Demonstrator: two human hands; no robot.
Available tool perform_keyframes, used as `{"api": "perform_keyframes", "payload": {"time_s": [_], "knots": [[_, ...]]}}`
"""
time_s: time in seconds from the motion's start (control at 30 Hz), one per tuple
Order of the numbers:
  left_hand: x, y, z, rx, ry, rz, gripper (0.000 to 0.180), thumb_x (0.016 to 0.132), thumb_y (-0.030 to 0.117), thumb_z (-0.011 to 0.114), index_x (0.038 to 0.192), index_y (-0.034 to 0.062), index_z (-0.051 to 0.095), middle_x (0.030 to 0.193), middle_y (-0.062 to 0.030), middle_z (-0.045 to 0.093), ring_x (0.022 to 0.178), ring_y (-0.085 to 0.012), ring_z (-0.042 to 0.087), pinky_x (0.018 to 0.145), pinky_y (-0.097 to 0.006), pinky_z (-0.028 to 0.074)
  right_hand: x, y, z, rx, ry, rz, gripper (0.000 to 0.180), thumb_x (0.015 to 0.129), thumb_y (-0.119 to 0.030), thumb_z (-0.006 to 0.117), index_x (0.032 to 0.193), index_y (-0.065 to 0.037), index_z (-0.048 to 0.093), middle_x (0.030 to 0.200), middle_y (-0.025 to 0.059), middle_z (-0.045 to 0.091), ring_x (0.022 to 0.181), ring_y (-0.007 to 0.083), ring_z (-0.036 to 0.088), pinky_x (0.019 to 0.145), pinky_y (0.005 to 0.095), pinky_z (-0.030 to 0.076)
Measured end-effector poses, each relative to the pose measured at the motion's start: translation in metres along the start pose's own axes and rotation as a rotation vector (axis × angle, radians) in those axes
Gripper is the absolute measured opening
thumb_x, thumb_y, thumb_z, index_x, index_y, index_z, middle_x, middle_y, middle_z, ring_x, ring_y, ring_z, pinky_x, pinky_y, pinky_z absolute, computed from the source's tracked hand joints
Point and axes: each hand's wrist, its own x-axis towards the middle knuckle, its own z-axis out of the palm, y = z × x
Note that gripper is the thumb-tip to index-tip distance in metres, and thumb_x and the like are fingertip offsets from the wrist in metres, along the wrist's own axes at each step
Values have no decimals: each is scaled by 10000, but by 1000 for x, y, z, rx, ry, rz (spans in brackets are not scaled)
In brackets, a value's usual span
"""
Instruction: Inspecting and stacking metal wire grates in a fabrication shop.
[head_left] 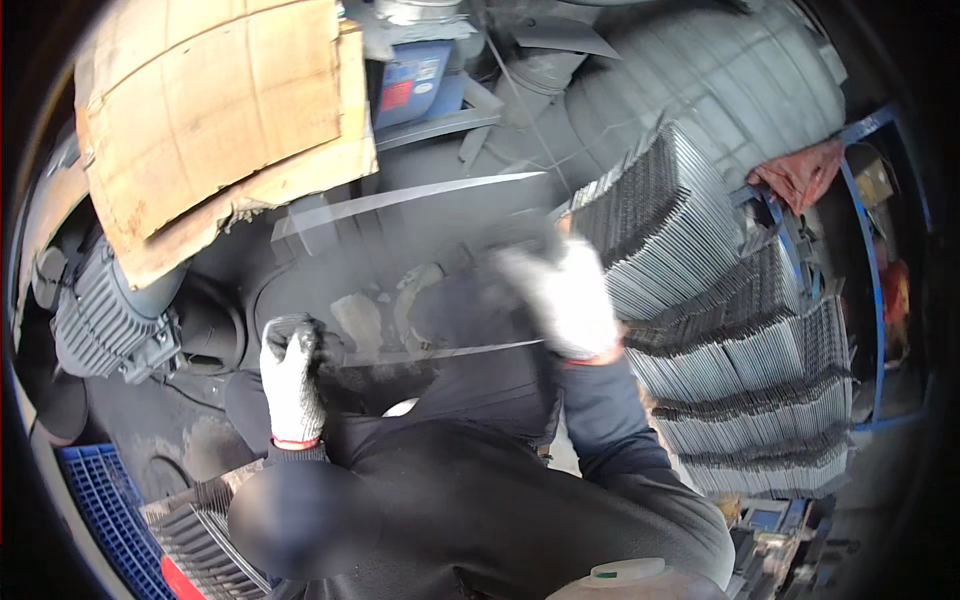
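Observation:
My left hand point(290, 375), in a white knit glove with dark fingertips, is raised left of my lap. Its fingers are curled together, and what they hold, if anything, cannot be made out. My right hand point(572, 300), gloved the same way, is smeared by motion beside the stacked thin metal plates point(650, 215); its fingers do not show clearly. Between the two hands spans a blurred, grey, sheet-like shape point(400, 230) with bright long edges. Whether either hand touches it is unclear.
Cardboard point(220, 120) covers the upper left, above a grey finned motor point(105, 310). More plate stacks point(740, 370) stand at right, near a blue metal frame point(880, 300) and a red cloth point(803, 175). A large grey ribbed drum point(720, 80) lies behind. A blue crate point(105, 500) is lower left.

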Motion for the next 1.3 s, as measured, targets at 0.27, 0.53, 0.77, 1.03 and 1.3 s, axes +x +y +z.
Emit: {"api": "perform_keyframes", "payload": {"time_s": [0.27, 0.53, 0.77, 1.03, 1.3], "knots": [[-5, -28, 10, -137, 26, -102, 46, 1043, 121, 702, 1060, 80, 694, 897, -9, 704, 738, -107, 643, 696, -261, 533, -23, 15, -178, -122, 1306, -399, 208, 1039, -47, 657, 1235, 6, 703, 1037, 143, 779, 925, 238, 757, 870, 326, 617], [-20, -54, -12, -116, -22, -152, 69, 1051, 148, 701, 1059, 79, 698, 957, -27, 719, 821, -142, 678, 749, -302, 582, -24, 112, -229, -1254, 781, -210, 356, 890, 12, 658, 1188, -132, 789, 938, 125, 727, 852, 341, 706, 796, 414, 553], [-26, -61, -18, -143, 47, -281, 34, 1046, 103, 694, 1056, 71, 686, 913, -34, 717, 740, -139, 676, 679, -288, 576, -20, 123, -224, -1414, 704, -56, 408, 855, -24, 670, 1216, -181, 777, 939, 78, 710, 874, 300, 698, 896, 466, 528], [-21, -63, -16, -130, -11, -333, 45, 1059, 114, 674, 1069, 70, 673, 879, -42, 711, 716, -152, 683, 661, -300, 584, -26, 122, -219, -1221, 654, -83, 257, 934, -144, 758, 1188, -112, 777, 1015, 112, 756, 928, 337, 726, 879, 416, 567], [-42, -19, -29, -47, -15, -213, 92, 1067, 132, 674, 1085, 42, 667, 914, -46, 719, 785, -128, 669, 752, -273, 551, -20, 127, -190, -918, 617, -5, 280, 967, -222, 769, 1141, -4, 781, 1055, 210, 783, 990, 368, 752, 927, 419, 567]]}}
